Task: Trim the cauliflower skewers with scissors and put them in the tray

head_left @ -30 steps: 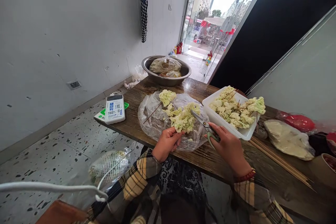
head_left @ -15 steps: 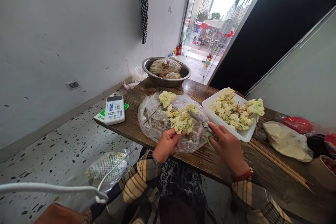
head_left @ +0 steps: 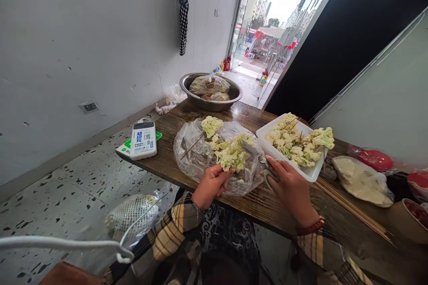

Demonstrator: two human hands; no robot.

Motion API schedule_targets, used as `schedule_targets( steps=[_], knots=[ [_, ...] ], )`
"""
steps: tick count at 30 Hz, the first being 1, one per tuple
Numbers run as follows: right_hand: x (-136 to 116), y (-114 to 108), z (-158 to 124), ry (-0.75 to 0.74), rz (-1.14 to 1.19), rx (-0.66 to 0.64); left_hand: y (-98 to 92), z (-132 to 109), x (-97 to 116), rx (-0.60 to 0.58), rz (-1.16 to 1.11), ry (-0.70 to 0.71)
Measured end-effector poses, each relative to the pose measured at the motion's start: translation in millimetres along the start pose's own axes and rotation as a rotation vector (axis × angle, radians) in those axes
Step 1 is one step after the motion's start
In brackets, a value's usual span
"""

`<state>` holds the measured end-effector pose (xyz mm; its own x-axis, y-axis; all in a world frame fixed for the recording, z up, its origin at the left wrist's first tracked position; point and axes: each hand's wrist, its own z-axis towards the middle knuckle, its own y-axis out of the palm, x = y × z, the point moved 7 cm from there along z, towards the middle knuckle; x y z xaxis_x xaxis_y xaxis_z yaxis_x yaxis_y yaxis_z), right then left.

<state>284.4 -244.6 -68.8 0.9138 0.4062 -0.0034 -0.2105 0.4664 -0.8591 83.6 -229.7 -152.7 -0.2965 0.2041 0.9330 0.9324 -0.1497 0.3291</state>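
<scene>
My left hand (head_left: 210, 183) pinches a piece of cauliflower (head_left: 230, 156) by its near edge, above a crumpled clear plastic bag (head_left: 189, 160). In my right hand (head_left: 290, 187) are scissors (head_left: 261, 160) with green handles, their blades against the right side of that cauliflower. A floret on a thin stick (head_left: 211, 125) lies on the bag's far left part. To the right stands a white plastic tray (head_left: 264, 136) holding cauliflower florets (head_left: 294, 142), several with sticks in them.
A metal basin (head_left: 211, 104) with bagged food stands at the table's far end. A white power bank (head_left: 143, 141) lies at the left edge. Bamboo skewers (head_left: 354, 209), a bag of pale food (head_left: 363, 180) and a bowl (head_left: 411, 218) are on the right. Net-wrapped cauliflower (head_left: 132, 216) is below left.
The view has shifted very slightly. Both hands keep their hold on the cauliflower and the scissors, and the blades stay at the cauliflower's right side.
</scene>
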Motion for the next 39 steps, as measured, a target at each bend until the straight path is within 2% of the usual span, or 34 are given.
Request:
schedule_targets(
  steps=[15,21,25,28,34,39],
  knots=[
    [0.6,1.3,10.3,-0.012,0.008,-0.082,5.1,-4.8,4.0,0.025,0.03,0.014],
    [1.3,12.0,8.6,0.004,0.154,-0.063,2.4,-5.1,3.2,0.03,0.043,0.005],
    [6.0,12.6,8.7,0.11,0.363,-0.026,0.3,-4.1,2.1,0.029,0.013,-0.007],
    [7.8,8.2,7.0,0.145,0.413,-0.019,-0.1,-2.7,1.6,0.023,-0.006,-0.004],
    [8.5,-5.3,0.5,0.119,0.269,-0.041,-2.8,0.5,-0.9,0.028,-0.028,-0.012],
    [2.5,-6.0,-0.8,0.051,0.075,-0.064,-4.1,1.2,-1.7,0.04,-0.014,-0.017]
  ],
)
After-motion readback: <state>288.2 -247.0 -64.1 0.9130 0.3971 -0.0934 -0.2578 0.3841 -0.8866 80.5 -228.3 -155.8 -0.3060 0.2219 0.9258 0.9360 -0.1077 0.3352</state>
